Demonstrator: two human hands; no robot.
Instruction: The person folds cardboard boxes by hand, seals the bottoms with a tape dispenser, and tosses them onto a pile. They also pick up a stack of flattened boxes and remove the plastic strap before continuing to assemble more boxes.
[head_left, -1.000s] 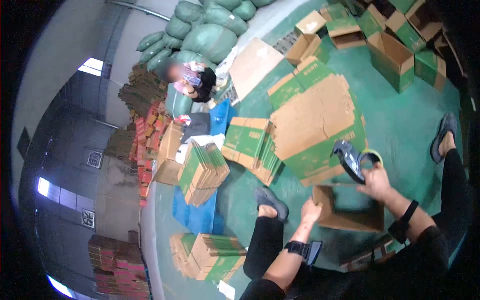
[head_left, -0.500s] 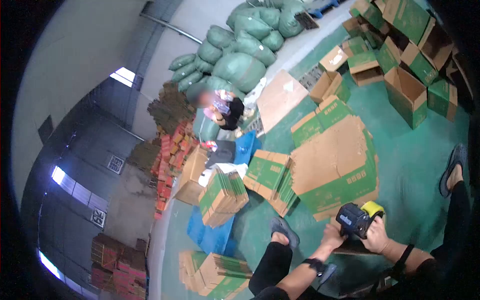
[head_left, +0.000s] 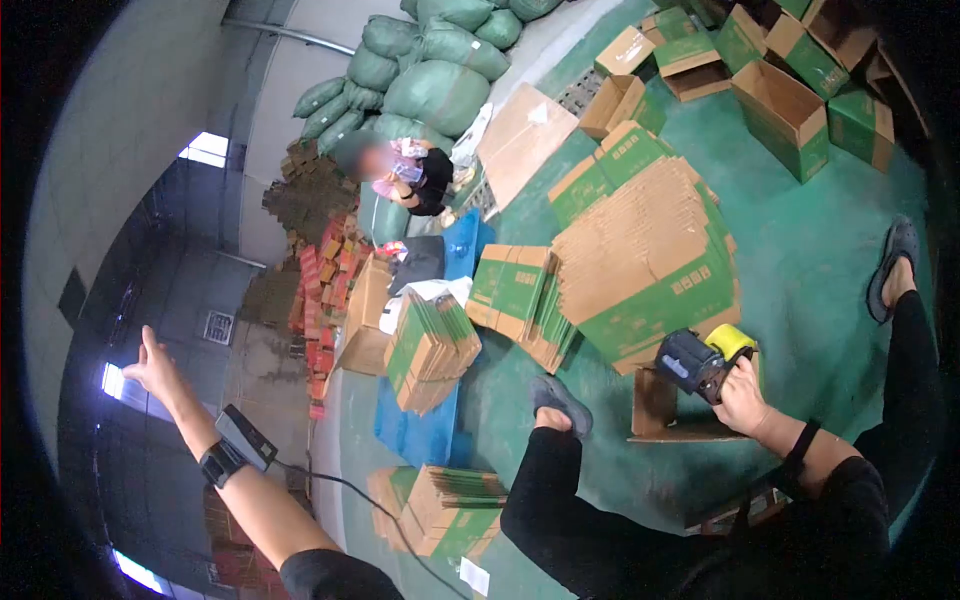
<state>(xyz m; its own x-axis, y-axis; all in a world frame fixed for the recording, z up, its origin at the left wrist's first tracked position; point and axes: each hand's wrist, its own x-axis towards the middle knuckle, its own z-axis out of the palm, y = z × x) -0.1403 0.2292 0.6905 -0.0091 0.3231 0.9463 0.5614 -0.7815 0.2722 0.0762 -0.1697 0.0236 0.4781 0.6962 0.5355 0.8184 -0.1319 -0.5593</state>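
My right hand (head_left: 742, 398) grips a black tape dispenser (head_left: 690, 362) with a yellow roll (head_left: 730, 342) on it. Just below the dispenser stands an open cardboard box (head_left: 655, 405), partly hidden by my hand and the dispenser. My left hand (head_left: 155, 375) is raised far out to the left, fingers stretched out and holding nothing. A dark wristband (head_left: 222, 463) is on that wrist, and beside it shows a flat grey device (head_left: 246, 438) with a cable. A stack of flattened green-and-brown cartons (head_left: 650, 275) lies right in front of my right hand.
More carton bundles (head_left: 430, 350) rest on and around a blue pallet (head_left: 415, 425). Open boxes (head_left: 785, 115) are heaped at the upper right. Another person (head_left: 415, 180) sits near large green sacks (head_left: 440, 95). A cable (head_left: 375, 510) runs past the lower left carton bundle (head_left: 450, 510).
My left hand has left the tape dispenser and swung far up to the left. The right hand keeps the dispenser, and the open box under it shows more. The view has shifted.
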